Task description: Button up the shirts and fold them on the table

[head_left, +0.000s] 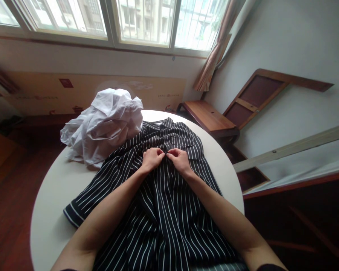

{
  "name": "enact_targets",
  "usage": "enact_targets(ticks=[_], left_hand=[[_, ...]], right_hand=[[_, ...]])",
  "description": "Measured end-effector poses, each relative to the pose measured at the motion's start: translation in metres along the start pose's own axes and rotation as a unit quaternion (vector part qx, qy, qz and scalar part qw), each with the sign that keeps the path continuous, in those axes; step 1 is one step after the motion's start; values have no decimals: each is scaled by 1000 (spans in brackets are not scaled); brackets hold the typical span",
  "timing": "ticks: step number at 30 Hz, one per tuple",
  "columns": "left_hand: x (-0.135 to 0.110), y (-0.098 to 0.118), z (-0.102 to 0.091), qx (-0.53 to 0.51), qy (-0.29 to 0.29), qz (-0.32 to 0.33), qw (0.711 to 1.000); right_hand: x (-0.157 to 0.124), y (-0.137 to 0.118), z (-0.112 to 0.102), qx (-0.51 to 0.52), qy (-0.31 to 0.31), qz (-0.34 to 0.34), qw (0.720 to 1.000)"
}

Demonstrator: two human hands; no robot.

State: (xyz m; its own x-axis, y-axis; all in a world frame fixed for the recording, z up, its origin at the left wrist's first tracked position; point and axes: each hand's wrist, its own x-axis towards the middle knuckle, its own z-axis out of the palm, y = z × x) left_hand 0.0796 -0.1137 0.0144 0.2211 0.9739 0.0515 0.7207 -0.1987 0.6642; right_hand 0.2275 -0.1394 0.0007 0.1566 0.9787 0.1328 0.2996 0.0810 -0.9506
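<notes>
Shirt point(169, 203), black with white stripes, spread on a round white table point(49, 199), its collar at the far end. Left hand point(152, 159) and right hand point(180, 161) each pinch the fabric at the front opening between thumb and fingers, their fingertips just beside each other. Crumpled white cloth point(107, 120) lies by the far left side; a wooden bench point(210, 114) stands beyond the table's far right edge
</notes>
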Motion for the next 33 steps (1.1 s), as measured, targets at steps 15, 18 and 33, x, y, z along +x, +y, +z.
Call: enact_targets(ticks=[15,18,33], left_hand=[[3,-2,-1,-51,-32,-20,998],[3,-2,0,-53,-26,-18,998],[1,1,-4,-70,-33,-28,997]], right_hand=[[-3,-1,2,16,0,7,1000],[-4,-2,2,25,-4,10,1000],[-2,-3,4,142,-5,60,988]])
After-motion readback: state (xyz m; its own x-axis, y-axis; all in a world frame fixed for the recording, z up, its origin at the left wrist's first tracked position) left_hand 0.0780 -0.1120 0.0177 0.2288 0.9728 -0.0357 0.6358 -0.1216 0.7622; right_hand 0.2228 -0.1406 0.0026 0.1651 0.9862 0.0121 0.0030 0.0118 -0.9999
